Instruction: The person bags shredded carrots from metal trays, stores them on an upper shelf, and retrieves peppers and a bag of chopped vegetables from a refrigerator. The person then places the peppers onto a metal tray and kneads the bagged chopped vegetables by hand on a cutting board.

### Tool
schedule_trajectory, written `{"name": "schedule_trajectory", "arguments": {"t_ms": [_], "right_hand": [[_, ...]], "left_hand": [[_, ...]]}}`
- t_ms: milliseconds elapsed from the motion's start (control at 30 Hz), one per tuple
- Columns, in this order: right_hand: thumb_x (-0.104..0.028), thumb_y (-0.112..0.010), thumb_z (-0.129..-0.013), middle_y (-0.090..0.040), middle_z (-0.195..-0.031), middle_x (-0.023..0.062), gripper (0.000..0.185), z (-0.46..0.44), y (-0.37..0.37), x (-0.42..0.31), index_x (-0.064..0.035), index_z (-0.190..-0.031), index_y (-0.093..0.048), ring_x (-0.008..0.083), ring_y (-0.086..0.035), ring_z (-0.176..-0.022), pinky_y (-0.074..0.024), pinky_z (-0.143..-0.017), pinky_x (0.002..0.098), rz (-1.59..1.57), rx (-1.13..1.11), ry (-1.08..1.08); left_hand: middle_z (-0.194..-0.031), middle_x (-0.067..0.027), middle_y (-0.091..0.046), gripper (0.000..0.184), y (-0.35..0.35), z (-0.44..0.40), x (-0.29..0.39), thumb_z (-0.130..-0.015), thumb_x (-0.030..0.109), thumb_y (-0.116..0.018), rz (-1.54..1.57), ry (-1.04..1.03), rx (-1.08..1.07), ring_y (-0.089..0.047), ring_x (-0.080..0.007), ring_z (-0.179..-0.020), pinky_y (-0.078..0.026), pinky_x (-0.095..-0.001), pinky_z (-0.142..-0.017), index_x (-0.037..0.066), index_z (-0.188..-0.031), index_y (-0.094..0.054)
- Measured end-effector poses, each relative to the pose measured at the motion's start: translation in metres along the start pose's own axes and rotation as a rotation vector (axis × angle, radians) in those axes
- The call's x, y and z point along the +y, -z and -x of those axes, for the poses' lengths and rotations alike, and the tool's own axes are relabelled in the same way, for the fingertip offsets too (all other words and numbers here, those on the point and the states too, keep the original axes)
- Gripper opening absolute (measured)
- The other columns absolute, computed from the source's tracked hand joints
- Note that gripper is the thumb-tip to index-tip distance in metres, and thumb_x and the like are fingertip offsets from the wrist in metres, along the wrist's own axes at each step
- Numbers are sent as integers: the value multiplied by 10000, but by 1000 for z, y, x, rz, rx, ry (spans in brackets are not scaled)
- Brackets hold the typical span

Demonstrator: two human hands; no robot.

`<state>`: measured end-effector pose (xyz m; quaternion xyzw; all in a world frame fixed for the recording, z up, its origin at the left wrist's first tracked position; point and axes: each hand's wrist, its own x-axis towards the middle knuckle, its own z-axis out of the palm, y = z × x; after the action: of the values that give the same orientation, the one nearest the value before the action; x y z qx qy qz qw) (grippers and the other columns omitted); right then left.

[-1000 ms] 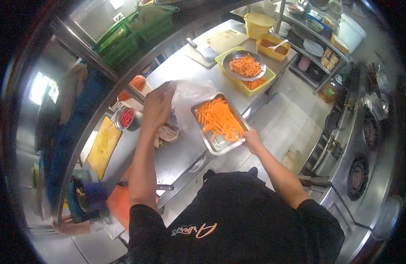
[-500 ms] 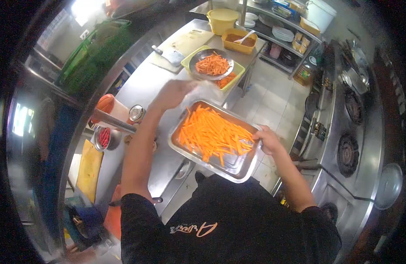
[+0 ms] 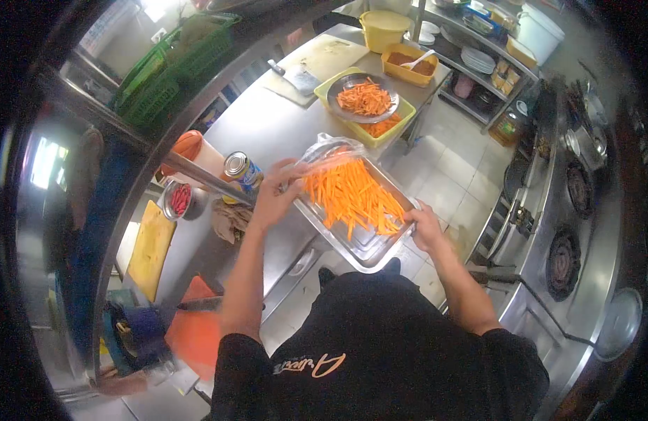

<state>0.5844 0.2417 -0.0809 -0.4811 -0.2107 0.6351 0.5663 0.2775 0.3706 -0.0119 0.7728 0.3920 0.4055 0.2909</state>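
A rectangular metal tray (image 3: 369,261) of orange carrot sticks (image 3: 352,196) is held in front of my body, tilted. My right hand (image 3: 427,226) grips its right rim, thumb on the edge. Clear plastic (image 3: 327,149) lies over the far left end of the tray and part of the carrots. My left hand (image 3: 278,191) is at the tray's left side with bent fingers pinching the edge of this plastic; the fingertips are slightly blurred.
Behind the tray, a yellow tub (image 3: 406,111) carries a metal bowl (image 3: 393,116) of carrot strips. A knife (image 3: 276,67) rests near white cutting boards (image 3: 331,55). A can (image 3: 243,168), cloth (image 3: 230,219) and bowl of red chillies (image 3: 176,199) stand left. Stove burners (image 3: 564,256) line the right.
My left hand has come down and toward me, to the tray's left side. The plastic now drapes over the tray's far end. The tray has turned, and its carrots sit closer to the far end.
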Motion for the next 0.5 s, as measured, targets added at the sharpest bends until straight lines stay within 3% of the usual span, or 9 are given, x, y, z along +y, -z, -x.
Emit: {"name": "schedule_trajectory", "arguments": {"t_ms": [33,100,233,267,367,433,500], "right_hand": [[-26,-513,-714,-544,-838,75,340,-3,3,8,19,-1051,-517,174,-543,-724,-507,-603,317,-16,-7,6],[-25,-505,-720,-553,-858,88,351,-2,1,16,18,-1069,-510,185,-560,-724,-519,-582,340,-45,13,3],[-34,-485,-737,-563,-874,100,360,5,-19,25,14,-1093,-497,205,-580,-691,-533,-541,383,-107,40,28],[-38,-481,-741,-565,-877,101,365,5,-20,27,13,-1102,-492,210,-584,-682,-535,-533,391,-124,31,50],[2,-468,-733,-578,-1005,132,431,8,-11,18,40,-1162,-470,227,-584,-864,-517,-744,368,-42,40,-3],[0,-466,-734,-572,-1000,138,440,10,-10,13,46,-1171,-458,241,-587,-869,-534,-718,384,-24,5,4],[0,-464,-735,-566,-994,142,446,12,-9,12,53,-1177,-449,252,-590,-871,-548,-697,397,-31,6,4]], "left_hand": [[-872,-64,-575,293,-3,7,1,-827,204,-637,29,9,121,-560,-136,-764,-465,-268,-664,26,-1059,-628],[-826,-58,-573,310,-20,27,11,-833,196,-634,181,270,426,-547,-103,-752,-452,-231,-640,13,-1081,-606],[-861,-33,-585,278,-38,58,1,-852,154,-613,452,615,421,-529,-97,-792,-443,-248,-700,13,-1088,-573],[-860,-30,-589,263,-41,60,-1,-855,150,-607,435,591,456,-533,-94,-794,-442,-247,-704,12,-1077,-578],[-858,-21,-601,219,-47,57,-10,-865,142,-592,451,532,566,-545,-91,-801,-442,-243,-724,10,-1040,-593],[-859,-19,-609,191,-43,39,-11,-871,140,-584,544,509,652,-556,-95,-811,-443,-242,-743,13,-1012,-607],[-870,-28,-611,199,-38,26,-15,-876,140,-575,747,534,505,-563,-110,-807,-455,-254,-748,20,-1035,-593]]}}
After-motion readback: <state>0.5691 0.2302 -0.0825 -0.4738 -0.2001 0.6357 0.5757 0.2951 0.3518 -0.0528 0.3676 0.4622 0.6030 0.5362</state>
